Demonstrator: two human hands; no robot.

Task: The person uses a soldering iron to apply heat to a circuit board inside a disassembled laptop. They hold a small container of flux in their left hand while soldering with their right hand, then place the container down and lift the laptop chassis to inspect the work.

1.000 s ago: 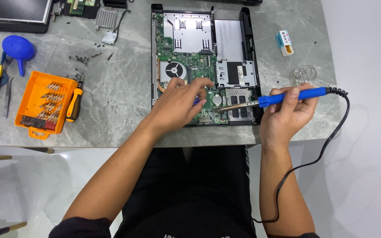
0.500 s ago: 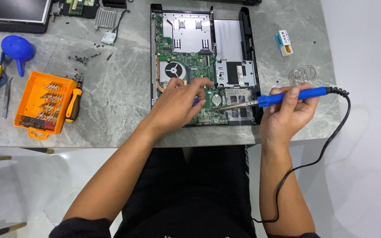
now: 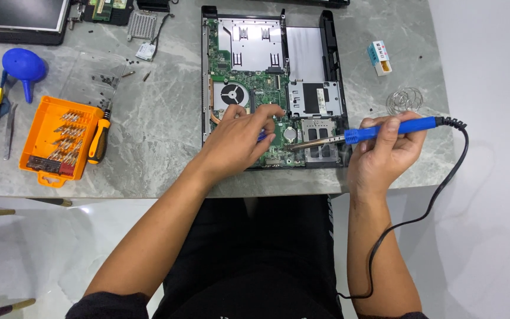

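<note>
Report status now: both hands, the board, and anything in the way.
Right hand grips blue soldering iron, tip over the green circuit board. Left hand rests on board, pinching something small and blue. Solder coil beside the case, clear of the work.

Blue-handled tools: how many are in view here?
2. A soldering iron is held in the right hand over the laptop board; a small tool sits mostly hidden under the left hand.

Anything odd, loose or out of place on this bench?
Small dark screws lie scattered loose on the marble table rather than in the orange bit tray. Otherwise orderly: the right hand holds the soldering iron, the left hand rests on the circuit board.
</note>
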